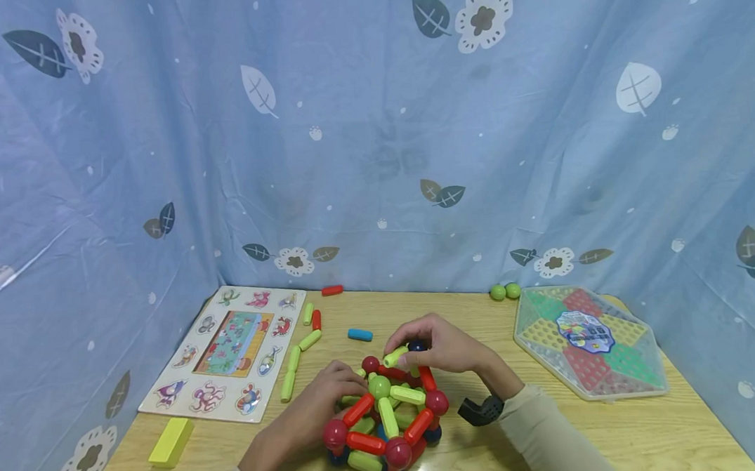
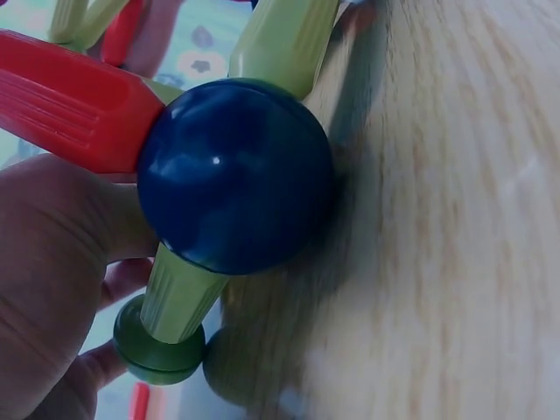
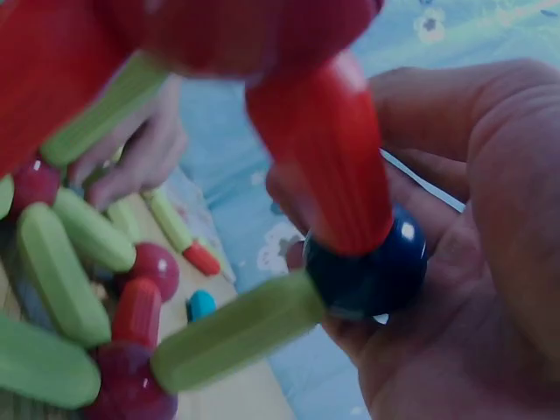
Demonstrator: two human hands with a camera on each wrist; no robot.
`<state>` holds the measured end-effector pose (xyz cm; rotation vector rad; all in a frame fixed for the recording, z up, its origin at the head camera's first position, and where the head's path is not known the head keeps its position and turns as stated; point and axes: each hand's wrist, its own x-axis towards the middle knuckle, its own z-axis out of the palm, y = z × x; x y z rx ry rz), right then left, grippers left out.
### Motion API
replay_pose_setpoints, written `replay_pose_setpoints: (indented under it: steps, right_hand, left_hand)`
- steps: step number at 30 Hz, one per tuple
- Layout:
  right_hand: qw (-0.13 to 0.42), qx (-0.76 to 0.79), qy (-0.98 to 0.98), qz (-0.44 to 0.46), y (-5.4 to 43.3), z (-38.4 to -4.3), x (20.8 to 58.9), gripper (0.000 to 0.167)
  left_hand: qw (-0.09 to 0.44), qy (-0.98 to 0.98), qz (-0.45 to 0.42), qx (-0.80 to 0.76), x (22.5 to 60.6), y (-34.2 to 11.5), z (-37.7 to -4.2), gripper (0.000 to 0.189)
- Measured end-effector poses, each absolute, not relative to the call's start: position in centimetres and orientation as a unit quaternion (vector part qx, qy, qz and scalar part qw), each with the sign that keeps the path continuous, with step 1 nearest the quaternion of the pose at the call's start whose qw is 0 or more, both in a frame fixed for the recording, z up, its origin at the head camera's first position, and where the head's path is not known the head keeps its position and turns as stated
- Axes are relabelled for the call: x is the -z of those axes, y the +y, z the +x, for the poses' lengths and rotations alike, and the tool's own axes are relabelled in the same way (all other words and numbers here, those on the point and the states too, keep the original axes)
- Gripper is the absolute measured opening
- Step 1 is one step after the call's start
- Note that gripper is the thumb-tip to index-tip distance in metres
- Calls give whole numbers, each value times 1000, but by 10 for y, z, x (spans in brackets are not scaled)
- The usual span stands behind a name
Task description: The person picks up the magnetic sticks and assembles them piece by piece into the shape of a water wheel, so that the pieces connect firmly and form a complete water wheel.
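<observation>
A ball-and-rod structure (image 1: 389, 416) of red, yellow-green and blue pieces stands on the table at the front centre. My left hand (image 1: 324, 406) grips its left side, fingers curled in among the rods. In the left wrist view, a large dark blue ball (image 2: 236, 175) and a red rod (image 2: 74, 101) partly hide that hand. At the structure's far right corner, my right hand (image 1: 439, 345) pinches a yellow-green rod (image 1: 394, 357) between thumb and fingers. Beside its palm in the right wrist view is a dark blue ball (image 3: 372, 267), joined to a red rod (image 3: 324, 157).
Loose yellow-green rods (image 1: 293, 358), a blue rod (image 1: 359, 334) and red rods (image 1: 332, 290) lie behind and left. A sea-animal puzzle board (image 1: 159, 392) and yellow block (image 1: 171, 443) lie left. Two green balls (image 1: 505, 292) and a hexagonal box (image 1: 548, 368) stand right, before a blue curtain (image 1: 374, 158).
</observation>
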<state>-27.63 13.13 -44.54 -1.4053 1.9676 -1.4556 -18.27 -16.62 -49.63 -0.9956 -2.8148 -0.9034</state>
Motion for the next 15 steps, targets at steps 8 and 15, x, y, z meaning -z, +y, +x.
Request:
replay_pose_setpoints:
  steps: [8,15]
  right_hand:
    - [195,519,682,-477,135,-276,451,21]
    - [189,512,687,-480,137,-272,450,20]
  left_hand:
    - [19,-905,-318,282,497,-168,-184,31]
    - [53,-895,-299,328,495,-168,-185,32]
